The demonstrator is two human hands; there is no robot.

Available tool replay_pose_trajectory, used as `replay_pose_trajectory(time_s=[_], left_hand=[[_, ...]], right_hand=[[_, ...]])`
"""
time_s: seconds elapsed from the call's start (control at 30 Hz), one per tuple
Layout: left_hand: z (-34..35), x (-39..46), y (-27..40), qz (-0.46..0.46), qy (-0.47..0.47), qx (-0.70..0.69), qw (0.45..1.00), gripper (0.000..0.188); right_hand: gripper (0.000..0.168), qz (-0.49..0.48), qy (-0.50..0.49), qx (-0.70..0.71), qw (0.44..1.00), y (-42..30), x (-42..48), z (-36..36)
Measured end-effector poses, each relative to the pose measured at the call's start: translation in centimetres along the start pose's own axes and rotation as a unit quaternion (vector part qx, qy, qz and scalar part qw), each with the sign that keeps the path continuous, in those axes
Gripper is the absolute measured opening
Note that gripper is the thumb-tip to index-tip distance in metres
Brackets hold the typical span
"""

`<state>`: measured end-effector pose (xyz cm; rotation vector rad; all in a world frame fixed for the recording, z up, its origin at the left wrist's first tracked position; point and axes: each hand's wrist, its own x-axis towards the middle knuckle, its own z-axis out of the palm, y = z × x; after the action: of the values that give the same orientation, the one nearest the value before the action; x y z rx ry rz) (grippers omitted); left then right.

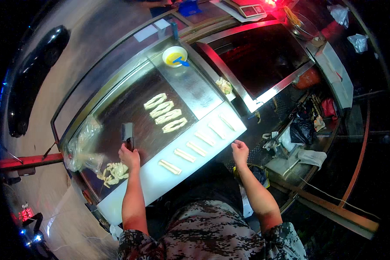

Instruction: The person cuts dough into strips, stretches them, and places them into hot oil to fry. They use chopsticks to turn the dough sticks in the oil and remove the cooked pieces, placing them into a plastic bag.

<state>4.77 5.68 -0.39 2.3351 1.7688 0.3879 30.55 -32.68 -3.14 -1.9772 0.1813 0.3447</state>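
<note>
My left hand (pixel 130 156) grips the dark handle of a wide-bladed scraper or cleaver (pixel 127 131) over the dark worktop (pixel 117 104). Close by that hand lies a heap of pale dough scraps (pixel 115 174). My right hand (pixel 240 151) hovers just off the front edge of the white board (pixel 143 185), its fingers bent together; nothing is visible in them. Along the board lie several narrow dough strips (pixel 196 148), each with a lengthwise groove. Several dough loops (pixel 165 109) with slits rest in a row on the dark worktop.
Behind the dough, a white bowl (pixel 175 56) of yellow liquid holds a blue-handled utensil (pixel 181 61). Clear plastic bags (pixel 84 143) lie on the left. A large metal-framed dark pan or fryer (pixel 256 58) stands at right, with a digital scale (pixel 250 11) behind it. A car (pixel 37 78) is beyond the stall.
</note>
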Motion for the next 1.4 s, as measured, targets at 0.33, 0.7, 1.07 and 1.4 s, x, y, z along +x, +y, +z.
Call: replay_pose_trajectory(time_s=[0.33,0.7,1.07,1.4], left_hand=[[6.8,-8.2,28.9,0.326,-0.242,-0.225,0.886,0.035],[6.6,-11.2,36.1,0.194,-0.346,-0.096,0.913,0.037],[8.0,-11.4,35.7,0.205,-0.464,-0.241,0.827,0.021],[-0.4,-12.8,36.5,-0.088,-0.622,-0.579,0.519,0.051]], right_hand=[[0.029,-0.053,0.016,-0.064,0.996,-1.4,5.3,-0.1],[0.026,-0.060,-0.056,-0.083,0.993,-1.8,6.4,-2.1],[0.034,-0.071,-0.165,-0.115,0.977,-3.9,7.5,-4.1],[0.036,0.162,-0.410,0.287,0.850,-9.3,6.7,-8.1]])
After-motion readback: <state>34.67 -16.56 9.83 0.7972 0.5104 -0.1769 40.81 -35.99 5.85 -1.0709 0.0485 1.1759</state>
